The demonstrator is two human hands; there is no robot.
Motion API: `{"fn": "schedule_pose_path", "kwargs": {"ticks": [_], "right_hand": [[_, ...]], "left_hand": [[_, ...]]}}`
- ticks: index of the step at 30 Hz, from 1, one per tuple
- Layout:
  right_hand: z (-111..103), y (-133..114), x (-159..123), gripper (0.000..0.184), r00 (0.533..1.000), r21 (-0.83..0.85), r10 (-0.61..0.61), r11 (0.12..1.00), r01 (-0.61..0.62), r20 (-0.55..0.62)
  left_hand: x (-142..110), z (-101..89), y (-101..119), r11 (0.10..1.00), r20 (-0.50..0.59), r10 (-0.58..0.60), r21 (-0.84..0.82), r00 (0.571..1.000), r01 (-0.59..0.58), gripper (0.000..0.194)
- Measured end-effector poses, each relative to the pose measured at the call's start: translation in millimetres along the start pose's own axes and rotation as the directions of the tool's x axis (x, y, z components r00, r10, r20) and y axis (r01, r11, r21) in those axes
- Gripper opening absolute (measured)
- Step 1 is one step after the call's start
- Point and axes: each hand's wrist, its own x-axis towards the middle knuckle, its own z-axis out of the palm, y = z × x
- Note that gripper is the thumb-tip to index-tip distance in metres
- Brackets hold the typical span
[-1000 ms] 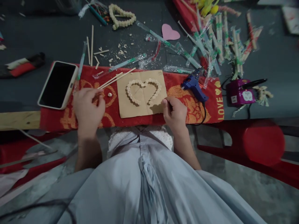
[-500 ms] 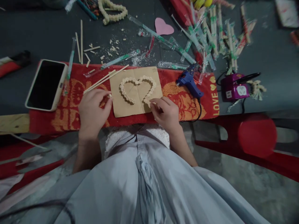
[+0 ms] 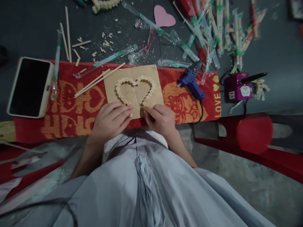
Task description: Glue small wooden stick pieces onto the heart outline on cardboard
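Note:
A heart-shaped outline (image 3: 119, 89) built from short pale wooden stick pieces lies on a creased brown paper sheet (image 3: 110, 83), its bottom point unjoined. My left hand (image 3: 110, 121) is closed at the heart's lower left end, with a tiny pale stick piece (image 3: 130, 115) showing at the fingertips. The fingers of my right hand (image 3: 161, 119) pinch the lower right end of the outline. Beyond the left hand, two long thin wooden sticks (image 3: 94, 82) lie across the paper's left edge. A blue glue gun (image 3: 193, 83) rests on the towel to the right.
Under the paper spreads a red and orange towel (image 3: 71, 110). A phone (image 3: 29, 86) lies at left. Cut stick pieces (image 3: 106, 42), plastic wrappers (image 3: 115, 56) and a pink paper heart (image 3: 163, 16) are scattered behind. At right are wrapped chopsticks (image 3: 220, 23) and a purple box (image 3: 238, 86).
My left hand has moved right, from beside the paper to the heart's lower left end. My right hand has shifted slightly left. The camera view has also shifted a little.

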Motion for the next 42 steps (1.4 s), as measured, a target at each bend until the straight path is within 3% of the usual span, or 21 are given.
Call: {"fn": "schedule_pose_path", "kwargs": {"ticks": [11, 19, 42], "right_hand": [[-2.6, -1.1, -0.2, 0.019, 0.999, 0.039, 0.03, 0.999, -0.029, -0.019], [-4.7, -1.0, 2.4, 0.02, 1.0, -0.034, 0.013, 0.999, -0.012, 0.022], [-3.3, -1.0, 3.0, 0.021, 1.0, -0.017, 0.013, 1.0, -0.012, 0.014]], "left_hand": [[-1.2, -1.3, 4.0, 0.994, -0.027, 0.08, 0.079, 0.996, -0.077, 0.03], [3.4, -3.8, 6.7, 0.983, -0.033, 0.121, 0.143, 0.992, -0.116, 0.024], [1.9, -3.5, 6.7, 0.985, -0.041, 0.125, 0.122, 0.991, -0.12, 0.028]]}}
